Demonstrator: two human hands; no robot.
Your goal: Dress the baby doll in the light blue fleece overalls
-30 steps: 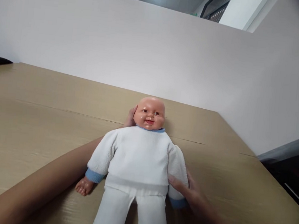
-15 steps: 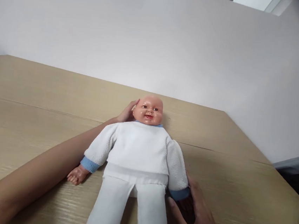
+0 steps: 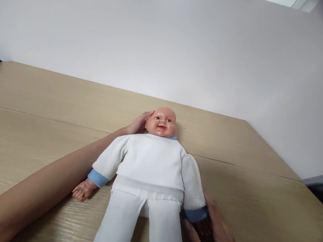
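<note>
A baby doll (image 3: 157, 162) with a bald plastic head, white fleece top, blue cuffs and white trousers lies on its back, its feet cut off by the lower edge. My left hand (image 3: 140, 123) cups the side of the doll's head at the left; most of its fingers are hidden behind the head. My right hand (image 3: 219, 233) is around the doll's cuffed wrist at the right, thumb on the inner side and fingers along the outer side of the sleeve. The doll's other arm rests over my left forearm.
The doll lies on a light wooden table (image 3: 52, 95) with a seam running across it. A pale wall or partition (image 3: 157, 40) stands behind the far edge. A dark and grey object (image 3: 322, 186) shows beyond the table's right edge.
The view has shifted slightly. The doll's head has moved a little right in the picture, and my right hand with the cuff sits slightly lower and farther right. Both hands keep their places on the doll.
</note>
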